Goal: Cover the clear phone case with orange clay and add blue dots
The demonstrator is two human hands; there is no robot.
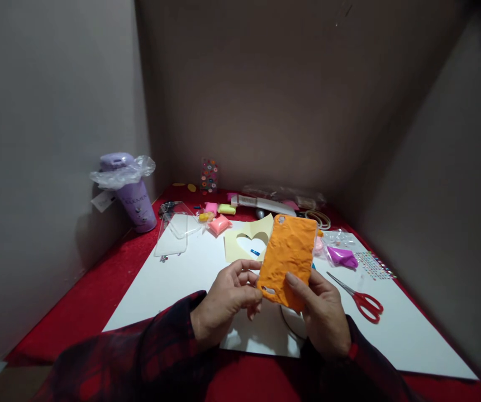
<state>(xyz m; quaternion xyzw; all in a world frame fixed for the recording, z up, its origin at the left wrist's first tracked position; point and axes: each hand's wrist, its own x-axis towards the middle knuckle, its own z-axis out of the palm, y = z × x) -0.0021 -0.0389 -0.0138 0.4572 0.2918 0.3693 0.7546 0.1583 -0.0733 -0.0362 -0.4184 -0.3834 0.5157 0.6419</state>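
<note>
A phone case [290,251] coated with lumpy orange clay is held up over the white board, tilted, with cutouts at its top left and bottom left corners. My right hand [324,312] grips its lower right side, thumb on the clay and fingers behind. At the lower left corner, my left hand [234,293] is closed on the edge between thumb and fingers. Behind the case lies a pale yellow paper [232,245] with a heart-shaped hole, and a small blue piece [255,252] shows in the hole.
Red-handled scissors [363,301] lie at right, near a purple clay packet [342,257] and a gem sticker sheet [375,266]. Clear phone cases [171,254] and a pink clay packet [220,224] sit at left. A purple tumbler [137,206] stands by the left wall.
</note>
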